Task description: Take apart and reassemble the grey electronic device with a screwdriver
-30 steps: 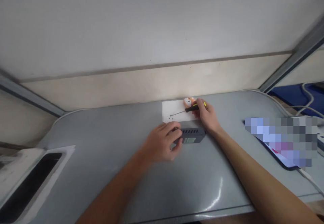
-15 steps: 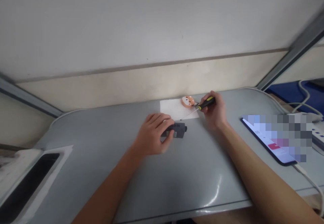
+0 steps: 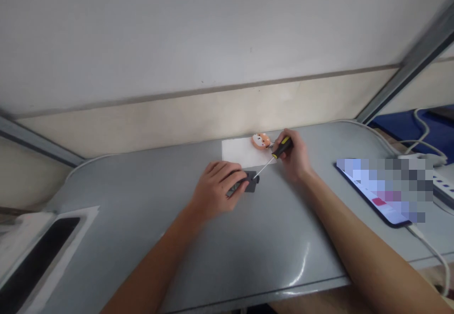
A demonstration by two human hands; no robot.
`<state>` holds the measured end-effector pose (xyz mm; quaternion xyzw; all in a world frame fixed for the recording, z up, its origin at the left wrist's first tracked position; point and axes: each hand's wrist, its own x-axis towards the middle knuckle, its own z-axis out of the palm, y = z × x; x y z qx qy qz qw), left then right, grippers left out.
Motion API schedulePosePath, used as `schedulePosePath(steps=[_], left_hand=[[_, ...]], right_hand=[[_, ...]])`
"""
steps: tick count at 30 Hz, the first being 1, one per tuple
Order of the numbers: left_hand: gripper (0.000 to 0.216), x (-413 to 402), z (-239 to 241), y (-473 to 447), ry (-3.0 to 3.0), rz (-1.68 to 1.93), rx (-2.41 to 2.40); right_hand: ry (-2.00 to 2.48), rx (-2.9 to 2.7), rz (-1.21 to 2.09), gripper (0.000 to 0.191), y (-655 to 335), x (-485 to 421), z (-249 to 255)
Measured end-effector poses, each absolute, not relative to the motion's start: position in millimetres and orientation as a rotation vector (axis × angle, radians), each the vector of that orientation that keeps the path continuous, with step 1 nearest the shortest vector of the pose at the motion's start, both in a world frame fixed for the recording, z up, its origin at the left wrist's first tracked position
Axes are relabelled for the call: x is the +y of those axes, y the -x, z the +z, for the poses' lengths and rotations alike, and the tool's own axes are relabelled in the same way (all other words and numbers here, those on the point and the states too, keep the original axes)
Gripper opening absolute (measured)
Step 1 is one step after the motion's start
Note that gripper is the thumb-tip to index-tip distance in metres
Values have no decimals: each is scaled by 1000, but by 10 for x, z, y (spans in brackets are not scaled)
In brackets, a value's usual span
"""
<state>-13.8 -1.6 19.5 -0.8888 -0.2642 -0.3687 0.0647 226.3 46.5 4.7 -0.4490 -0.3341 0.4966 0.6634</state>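
My left hand [image 3: 222, 186] is closed around a small dark grey box-shaped device [image 3: 251, 182] with slots and a knob-like stub at its right end. Much of the device is hidden under my fingers. In my right hand [image 3: 295, 157] is a screwdriver [image 3: 282, 147] with a black and yellow handle. Its thin metal shaft slants down to the left, and the tip meets the upper face of the device near the right end. Just behind lies a white sheet of paper [image 3: 236, 152], with an orange and white animal-face trinket [image 3: 261, 141] on it, close to my right fingers.
A lit smartphone [image 3: 381, 200] with a white cable lies on the grey table [image 3: 142, 186] at the right, beside a white power strip [image 3: 445, 184]. A black flat object [image 3: 39, 257] rests at the left. A wall panel [image 3: 170, 120] bounds the back.
The screwdriver has moved down and left, from over the paper onto the device. The device has been turned a little in my left hand. The view has shifted slightly.
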Motion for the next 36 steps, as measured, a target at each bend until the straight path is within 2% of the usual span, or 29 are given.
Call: schedulePosePath(steps=[8,14,25,36], left_hand=[[7,-7,176,145,2699,-1137,-778],[20,-35,150,121,2716,-1082,-749],[18,-13,130,131,2670,-1070,-691],[23,-30,205,140,2658,-874,-636]], right_hand=[[1022,-752,1123,34,-2265,478,30],[1067,-749,1108,33,-2263,489,3],[1051,-711,1104,33,-2257,488,11],[1073,-645,1037,36,-2303,499,59]])
